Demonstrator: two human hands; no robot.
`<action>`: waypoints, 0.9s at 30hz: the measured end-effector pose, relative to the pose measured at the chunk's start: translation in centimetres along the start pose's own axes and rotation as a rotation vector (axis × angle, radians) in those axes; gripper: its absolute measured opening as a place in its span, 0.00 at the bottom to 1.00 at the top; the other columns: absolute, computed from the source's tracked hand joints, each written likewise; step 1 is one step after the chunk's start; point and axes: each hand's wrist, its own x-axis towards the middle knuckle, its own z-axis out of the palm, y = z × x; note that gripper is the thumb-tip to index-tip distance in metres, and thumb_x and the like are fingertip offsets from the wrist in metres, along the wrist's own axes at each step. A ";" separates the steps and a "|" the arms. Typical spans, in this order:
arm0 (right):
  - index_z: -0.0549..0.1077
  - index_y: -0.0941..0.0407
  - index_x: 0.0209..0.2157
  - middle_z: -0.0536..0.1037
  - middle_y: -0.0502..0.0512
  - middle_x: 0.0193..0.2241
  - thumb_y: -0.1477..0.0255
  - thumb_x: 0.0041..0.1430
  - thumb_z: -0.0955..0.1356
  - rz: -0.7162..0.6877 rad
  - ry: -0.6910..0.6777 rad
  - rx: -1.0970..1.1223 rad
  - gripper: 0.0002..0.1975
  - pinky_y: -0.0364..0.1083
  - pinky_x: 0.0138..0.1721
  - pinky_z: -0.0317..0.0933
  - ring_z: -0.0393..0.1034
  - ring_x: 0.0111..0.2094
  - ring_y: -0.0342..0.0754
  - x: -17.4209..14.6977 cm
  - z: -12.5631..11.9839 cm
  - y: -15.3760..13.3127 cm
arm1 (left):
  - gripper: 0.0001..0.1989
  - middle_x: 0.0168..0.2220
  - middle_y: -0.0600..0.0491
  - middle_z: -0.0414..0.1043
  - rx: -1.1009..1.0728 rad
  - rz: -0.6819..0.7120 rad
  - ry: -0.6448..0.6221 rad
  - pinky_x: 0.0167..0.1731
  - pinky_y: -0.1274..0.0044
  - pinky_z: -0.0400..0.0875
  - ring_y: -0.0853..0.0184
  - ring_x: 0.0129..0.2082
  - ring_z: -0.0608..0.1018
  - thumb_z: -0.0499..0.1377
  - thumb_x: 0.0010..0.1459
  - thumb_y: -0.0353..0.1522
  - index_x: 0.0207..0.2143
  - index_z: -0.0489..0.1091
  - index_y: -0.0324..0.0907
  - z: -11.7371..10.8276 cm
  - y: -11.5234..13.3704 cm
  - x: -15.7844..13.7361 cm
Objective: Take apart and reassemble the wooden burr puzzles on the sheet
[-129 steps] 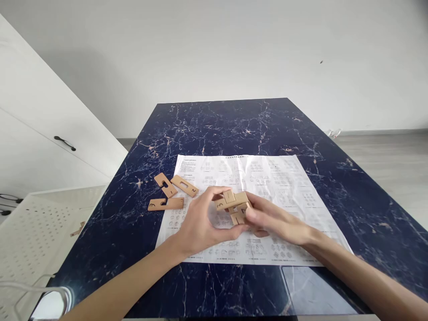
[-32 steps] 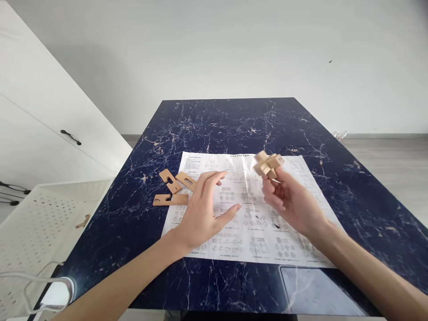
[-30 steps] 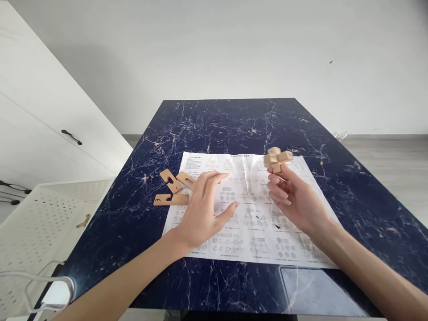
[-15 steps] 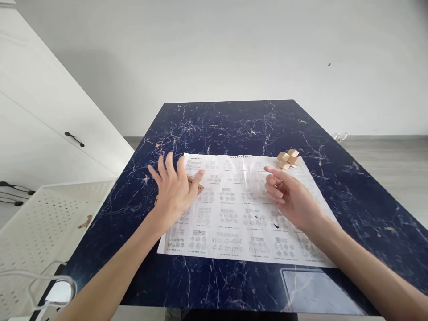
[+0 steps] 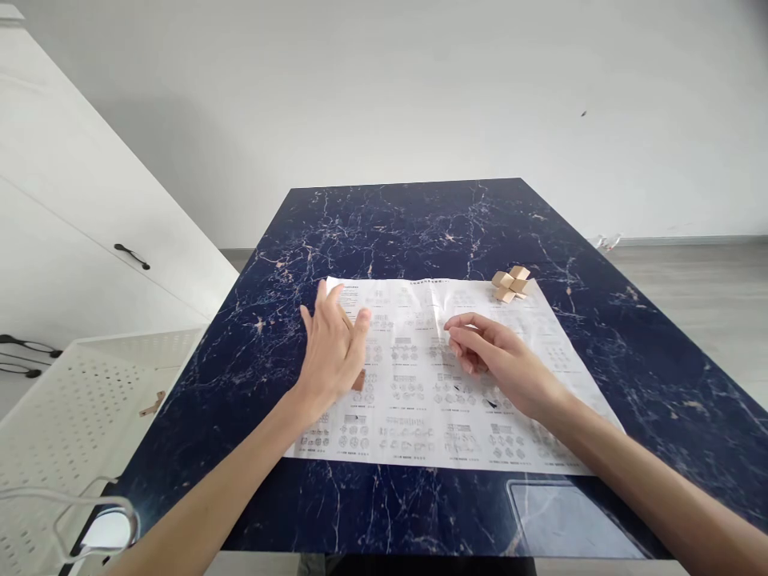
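Note:
My left hand (image 5: 332, 344) is over the left part of a printed paper sheet (image 5: 414, 408), its fingers bent around a brown wooden piece (image 5: 358, 380). Most of that piece is hidden by the hand; only its end near the palm and a strip between thumb and forefinger show. To the right, my right hand (image 5: 495, 352) hovers over the middle of the sheet, fingers curled in and thumb close to the forefinger, with nothing visible in them. Beyond it, an interlocking wooden block puzzle (image 5: 511, 284) of pale wood sits at the sheet's far right corner.
The sheet lies on a dark blue marbled table (image 5: 384, 232). Near the front right edge is a clear flat panel (image 5: 570, 520). A white perforated surface (image 5: 90, 400) stands at the left with a small wooden piece (image 5: 153, 403) and a white cable (image 5: 66, 498).
My left hand has turned and drawn its spread fingers in, and the brown wooden piece has swung round with it. My right hand has moved left and its pointing forefinger has curled.

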 end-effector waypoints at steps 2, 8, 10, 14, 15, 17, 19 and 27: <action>0.72 0.54 0.42 0.71 0.46 0.26 0.53 0.68 0.69 -0.012 -0.030 -0.042 0.18 0.45 0.27 0.59 0.62 0.24 0.43 0.0 -0.1 0.3 | 0.26 0.76 0.35 0.48 -0.135 0.006 -0.052 0.70 0.39 0.49 0.46 0.79 0.47 0.42 0.79 0.45 0.72 0.46 0.45 -0.1 1.1 -0.6; 0.72 0.53 0.42 0.75 0.49 0.28 0.57 0.73 0.66 -0.149 -0.088 -0.340 0.14 0.46 0.26 0.62 0.68 0.24 0.45 -0.2 0.5 1.6 | 0.15 0.72 0.42 0.57 -0.113 0.275 0.045 0.73 0.47 0.53 0.50 0.75 0.57 0.45 0.77 0.34 0.62 0.61 0.46 -0.5 1.8 -0.7; 0.73 0.53 0.41 0.75 0.49 0.27 0.59 0.74 0.65 -0.197 -0.094 -0.438 0.13 0.47 0.26 0.62 0.68 0.24 0.45 -0.4 0.8 1.7 | 0.14 0.66 0.42 0.65 0.034 0.298 0.090 0.74 0.45 0.49 0.49 0.74 0.59 0.45 0.76 0.31 0.58 0.64 0.44 -0.5 0.8 -0.2; 0.74 0.52 0.41 0.76 0.49 0.26 0.62 0.75 0.64 -0.256 -0.111 -0.556 0.11 0.47 0.25 0.60 0.66 0.24 0.45 -0.7 1.0 1.6 | 0.14 0.63 0.37 0.65 0.128 0.191 0.070 0.71 0.45 0.56 0.47 0.69 0.65 0.46 0.76 0.33 0.58 0.62 0.40 0.1 -1.1 0.3; 0.74 0.52 0.42 0.76 0.50 0.26 0.62 0.75 0.64 -0.272 -0.115 -0.576 0.11 0.47 0.25 0.59 0.66 0.24 0.45 -0.7 1.0 1.6 | 0.14 0.64 0.37 0.64 0.099 0.172 0.026 0.70 0.45 0.56 0.47 0.69 0.66 0.46 0.76 0.34 0.59 0.60 0.40 0.3 -1.3 0.3; 0.74 0.53 0.43 0.76 0.49 0.26 0.64 0.75 0.64 -0.311 -0.122 -0.615 0.10 0.46 0.24 0.59 0.65 0.23 0.45 -0.8 1.0 1.6 | 0.16 0.66 0.37 0.63 0.011 0.143 -0.072 0.72 0.44 0.54 0.49 0.70 0.65 0.45 0.77 0.36 0.62 0.58 0.41 0.6 -1.0 0.0; 0.74 0.53 0.44 0.77 0.50 0.28 0.65 0.75 0.64 -0.370 -0.130 -0.644 0.09 0.46 0.25 0.61 0.67 0.24 0.45 -0.9 1.0 1.7 | 0.17 0.68 0.39 0.62 -0.093 0.120 -0.143 0.73 0.45 0.52 0.51 0.71 0.66 0.44 0.78 0.37 0.64 0.58 0.43 0.7 -0.2 -0.5; 0.73 0.52 0.54 0.77 0.60 0.48 0.64 0.70 0.71 -0.705 -0.293 -0.696 0.14 0.52 0.41 0.73 0.76 0.42 0.51 -1.5 1.5 1.7 | 0.18 0.69 0.48 0.66 -0.376 0.129 -0.288 0.69 0.58 0.67 0.58 0.70 0.69 0.44 0.79 0.36 0.66 0.60 0.50 0.1 1.9 -1.1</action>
